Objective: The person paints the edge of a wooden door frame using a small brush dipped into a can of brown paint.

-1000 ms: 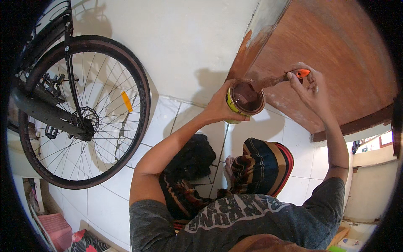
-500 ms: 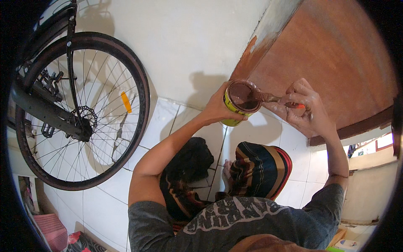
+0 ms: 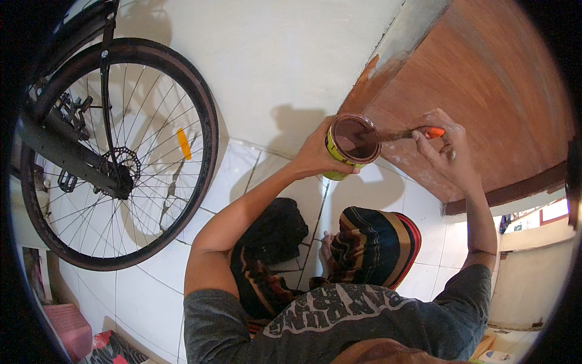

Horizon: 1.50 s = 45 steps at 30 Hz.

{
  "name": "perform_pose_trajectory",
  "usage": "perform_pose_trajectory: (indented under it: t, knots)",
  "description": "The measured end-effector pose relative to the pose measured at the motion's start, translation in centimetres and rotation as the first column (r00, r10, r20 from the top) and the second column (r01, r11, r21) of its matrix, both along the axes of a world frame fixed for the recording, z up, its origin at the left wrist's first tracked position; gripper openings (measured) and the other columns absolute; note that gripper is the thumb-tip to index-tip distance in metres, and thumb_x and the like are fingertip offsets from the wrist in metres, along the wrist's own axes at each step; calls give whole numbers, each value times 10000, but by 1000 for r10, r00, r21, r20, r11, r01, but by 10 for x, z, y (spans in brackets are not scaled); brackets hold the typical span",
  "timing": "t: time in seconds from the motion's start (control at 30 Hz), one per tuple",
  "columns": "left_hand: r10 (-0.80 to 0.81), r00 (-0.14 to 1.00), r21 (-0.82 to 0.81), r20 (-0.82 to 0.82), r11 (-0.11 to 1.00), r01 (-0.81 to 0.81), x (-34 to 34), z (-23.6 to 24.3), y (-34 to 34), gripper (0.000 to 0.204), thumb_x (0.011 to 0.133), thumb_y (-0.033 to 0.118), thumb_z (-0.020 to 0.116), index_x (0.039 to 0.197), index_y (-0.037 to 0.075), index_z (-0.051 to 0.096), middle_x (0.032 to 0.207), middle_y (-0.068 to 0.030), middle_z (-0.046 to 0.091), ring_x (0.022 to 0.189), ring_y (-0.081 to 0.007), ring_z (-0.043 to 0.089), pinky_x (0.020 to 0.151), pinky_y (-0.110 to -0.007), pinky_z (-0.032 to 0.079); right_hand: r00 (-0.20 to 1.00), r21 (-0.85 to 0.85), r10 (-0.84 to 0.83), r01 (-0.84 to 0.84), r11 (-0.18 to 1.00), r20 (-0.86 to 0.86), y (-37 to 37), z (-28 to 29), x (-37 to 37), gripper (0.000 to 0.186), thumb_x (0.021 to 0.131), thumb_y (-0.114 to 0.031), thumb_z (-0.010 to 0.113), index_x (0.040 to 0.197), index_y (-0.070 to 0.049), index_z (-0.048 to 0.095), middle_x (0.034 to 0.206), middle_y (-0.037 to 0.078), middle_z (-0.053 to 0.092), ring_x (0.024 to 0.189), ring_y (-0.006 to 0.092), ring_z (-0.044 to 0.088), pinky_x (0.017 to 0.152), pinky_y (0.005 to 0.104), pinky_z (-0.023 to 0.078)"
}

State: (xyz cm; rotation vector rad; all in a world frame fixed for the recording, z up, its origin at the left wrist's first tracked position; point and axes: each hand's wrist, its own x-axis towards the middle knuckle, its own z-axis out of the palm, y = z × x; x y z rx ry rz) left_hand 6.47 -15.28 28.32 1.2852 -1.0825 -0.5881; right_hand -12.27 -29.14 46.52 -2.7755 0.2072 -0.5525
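My left hand (image 3: pixel 316 154) is wrapped round a yellow-green paint can (image 3: pixel 334 172), tilted so that its brown-smeared inside shows. Brown paint (image 3: pixel 353 136) coats the inner wall. In my right hand (image 3: pixel 451 150) is a paintbrush (image 3: pixel 400 134), gripped by its handle, whose end is orange. The brush lies nearly level, its brown bristles at the right side of the can's mouth. Pale smears mark the fingers of my right hand. Beyond it is a reddish-brown panel (image 3: pixel 479 97) with streaky colour.
A brown-patched frame strip (image 3: pixel 371 76) runs along the panel's left edge, beside a white wall (image 3: pixel 273 54). A black bicycle wheel (image 3: pixel 209 130) stands at left on white floor tiles (image 3: pixel 145 291). Dark cloth (image 3: pixel 276 230) lies between my arms, near my patterned-clothed knee (image 3: pixel 379 246).
The brush has turned in my right hand, its orange end now pointing right and up. My right fingers have shifted along the handle. The can stays nearly in place.
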Motion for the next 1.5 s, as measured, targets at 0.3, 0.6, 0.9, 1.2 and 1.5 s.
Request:
perform_pose_trajectory:
  t: [0.3, 0.6, 0.9, 1.2, 1.5]
  knots:
    - [51, 999, 25, -3, 998, -51, 8, -13, 6, 1043, 520, 296, 931, 1378, 91, 375, 1297, -113, 550, 1211, -243, 528, 1059, -396, 405, 961, -342, 151, -64, 938, 234, -1, 3, 32, 161, 796, -53, 716, 934, 4, 657, 863, 161, 633, 833, 318, 607, 750, 393, 495]
    - [61, 996, 25, -60, 998, -59, 12, -16, 9, 1064, 500, 352, 934, 1365, 38, 399, 1299, -143, 534, 1207, -258, 537, 1036, -386, 425, 937, -497, 190, -20, 868, 293, -12, 12, 46, 238, 784, -39, 733, 1014, -40, 673, 910, 140, 653, 890, 325, 605, 797, 427, 516]
    - [86, 995, 51, -42, 995, -83, 15, -30, 20, 1071, 493, 360, 934, 1365, 51, 395, 1300, -141, 536, 1203, -264, 539, 1030, -387, 426, 979, -401, 151, -86, 912, 133, 14, -22, 40, 203, 778, 13, 716, 973, -16, 672, 892, 147, 640, 992, 352, 580, 877, 426, 469]
    - [97, 995, 81, -18, 992, -96, 16, -35, 27, 1075, 493, 398, 930, 1361, 55, 397, 1294, -150, 539, 1197, -275, 544, 1027, -395, 429, 955, -542, 188, -35, 839, 230, -10, -31, 53, 211, 766, 10, 733, 963, -18, 662, 876, 156, 619, 934, 353, 581, 864, 425, 468]
    - [67, 997, 29, -22, 997, -67, 17, -36, 28, 1050, 499, 380, 933, 1348, 63, 404, 1274, -144, 553, 1186, -270, 551, 1016, -397, 436, 962, -470, 228, -134, 872, 148, 9, -43, 47, 200, 761, 28, 722, 946, -10, 655, 848, 140, 598, 884, 323, 556, 818, 427, 463]
